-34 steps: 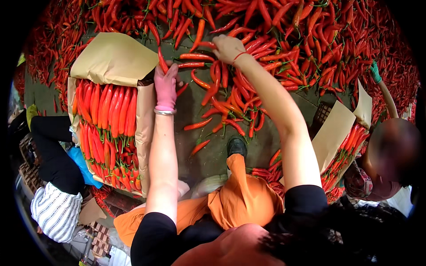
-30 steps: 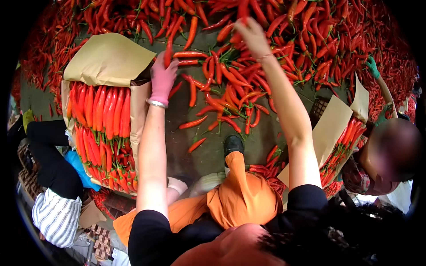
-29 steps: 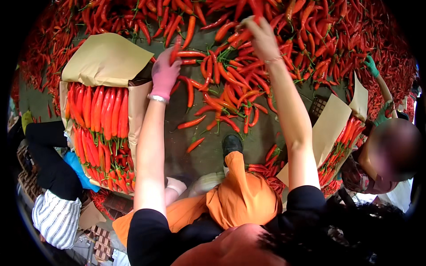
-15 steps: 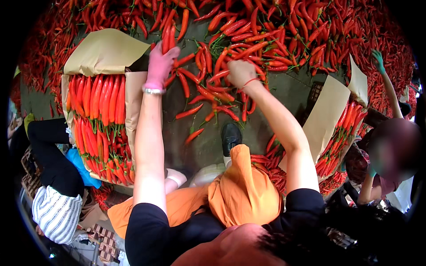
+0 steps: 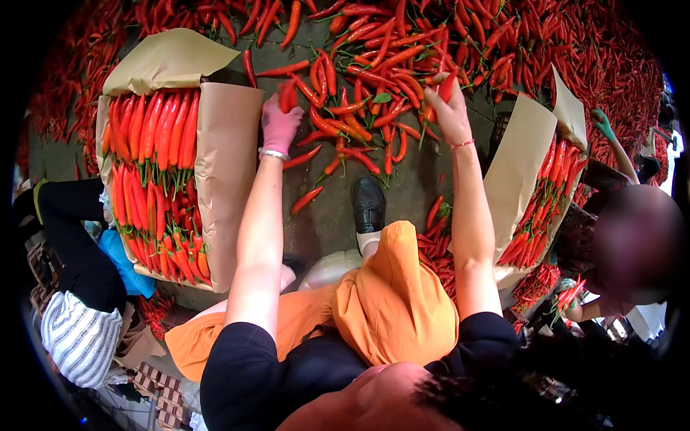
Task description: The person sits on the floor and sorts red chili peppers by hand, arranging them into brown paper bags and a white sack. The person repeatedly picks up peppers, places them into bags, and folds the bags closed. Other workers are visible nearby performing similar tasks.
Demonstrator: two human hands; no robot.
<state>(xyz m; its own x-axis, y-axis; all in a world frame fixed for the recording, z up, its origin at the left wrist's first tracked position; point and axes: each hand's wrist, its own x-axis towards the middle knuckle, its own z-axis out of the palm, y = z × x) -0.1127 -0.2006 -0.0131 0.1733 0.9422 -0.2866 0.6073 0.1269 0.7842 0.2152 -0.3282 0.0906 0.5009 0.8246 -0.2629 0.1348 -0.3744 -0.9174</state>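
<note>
In a pink glove, my left hand (image 5: 280,129) is closed around a small bunch of red chili peppers (image 5: 288,96), slightly blurred. My bare right hand (image 5: 451,118), a red band at its wrist, grips a red chili pepper (image 5: 446,87) at the edge of the pile; its fingers partly hide whether it has more. Between both hands, loose chili peppers (image 5: 350,108) lie scattered on the dark floor, a green leaf among them. Left of my left arm stands a paper-lined box (image 5: 228,179) packed with neat rows of chili peppers (image 5: 154,133).
A big heap of chili peppers (image 5: 517,36) spreads across the far side. Right of my right arm is another paper-lined box (image 5: 519,172), partly filled. A co-worker's gloved hand (image 5: 604,125) reaches in at the far right. Another person (image 5: 83,337) sits at the left. My black shoe (image 5: 369,205) rests mid-floor.
My left hand has come nearer and slightly right, still with chili peppers. The right hand has moved right, away from the loose chili peppers, and now shows a chili pepper in its fingers.
</note>
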